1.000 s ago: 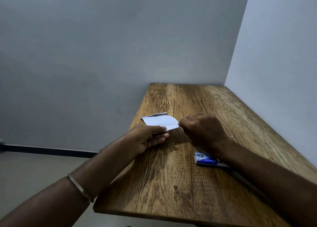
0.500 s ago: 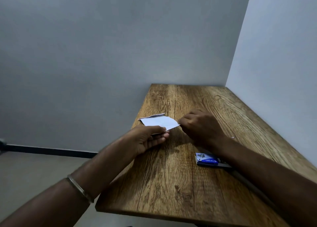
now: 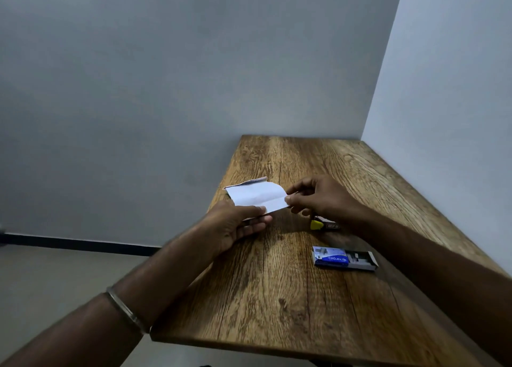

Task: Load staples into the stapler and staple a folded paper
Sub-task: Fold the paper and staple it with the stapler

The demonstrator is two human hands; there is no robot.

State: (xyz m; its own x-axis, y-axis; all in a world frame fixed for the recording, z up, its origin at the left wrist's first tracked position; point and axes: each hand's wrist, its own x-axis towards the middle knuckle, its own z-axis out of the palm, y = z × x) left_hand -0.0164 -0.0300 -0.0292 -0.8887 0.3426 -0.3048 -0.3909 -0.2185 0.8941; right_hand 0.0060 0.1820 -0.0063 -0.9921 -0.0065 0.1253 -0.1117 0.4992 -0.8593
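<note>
Wooden table (image 3: 291,297), grained, set into a wall corner. Metal bangle (image 3: 126,310) on left forearm, nearest. Staple box (image 3: 343,258), blue, drawer slid partly out, right of centre. Stapler (image 3: 322,224), yellow-tipped, lying beneath right wrist. Left hand (image 3: 235,225) pinches near edge of folded paper (image 3: 256,195); right hand (image 3: 321,197) pinches its right end. Paper white, creased, raised just off tabletop.

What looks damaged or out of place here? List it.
The folded paper has a torn, ragged far-left edge. The staple box lies with its tray slid partly out. The stapler sits mostly hidden under the right hand. Otherwise nothing stands out.
</note>
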